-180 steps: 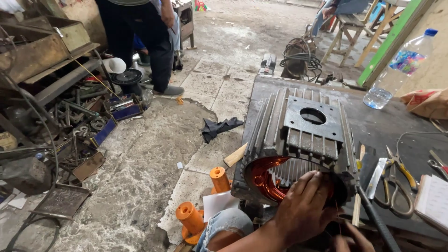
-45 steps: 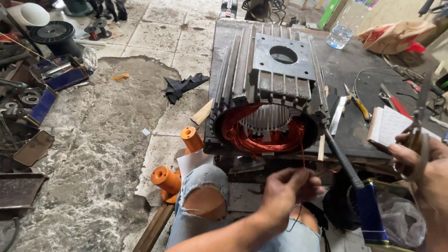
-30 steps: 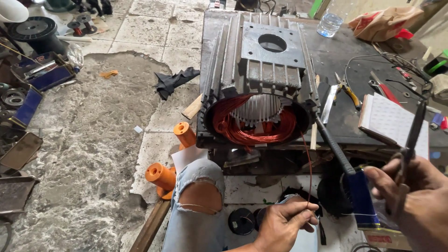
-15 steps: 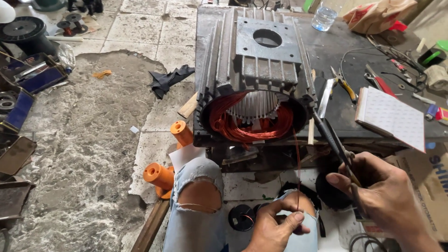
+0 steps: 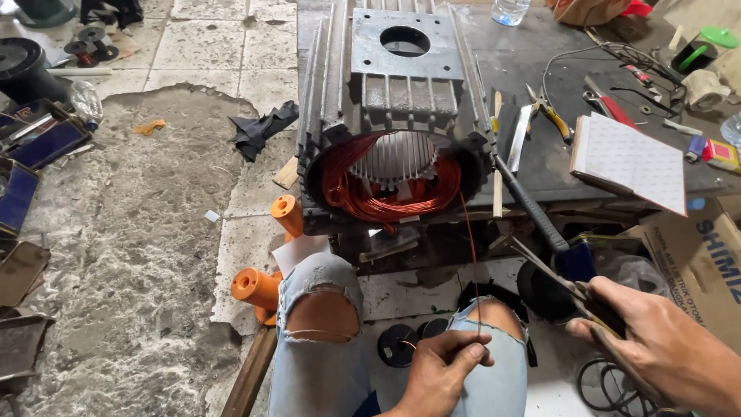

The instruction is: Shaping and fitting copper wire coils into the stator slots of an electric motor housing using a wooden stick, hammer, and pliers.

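A grey finned motor housing (image 5: 401, 69) lies on the dark workbench (image 5: 540, 54), its open end facing me with copper windings (image 5: 370, 201) inside. One thin copper wire (image 5: 468, 255) runs from the windings down to my left hand (image 5: 440, 374), which pinches it above my knees. My right hand (image 5: 656, 340) is low at the right, gripping a pair of scissors (image 5: 552, 270) whose blades point up-left toward the wire, a short way from it. A black-handled tool (image 5: 529, 205) leans from the housing down past the scissors.
On the bench are an open notebook (image 5: 629, 158), yellow-handled pliers (image 5: 552, 116), a clear bottle (image 5: 509, 9) and loose cables. A cardboard box (image 5: 710, 255) stands at the right. Orange spools (image 5: 258, 289) and a black rag (image 5: 262, 127) lie on the concrete floor, with scrap at the far left.
My right hand has come down from the bench with the scissors to beside my knee. My left hand has drawn the copper wire lower toward my lap. The view has tilted downward.
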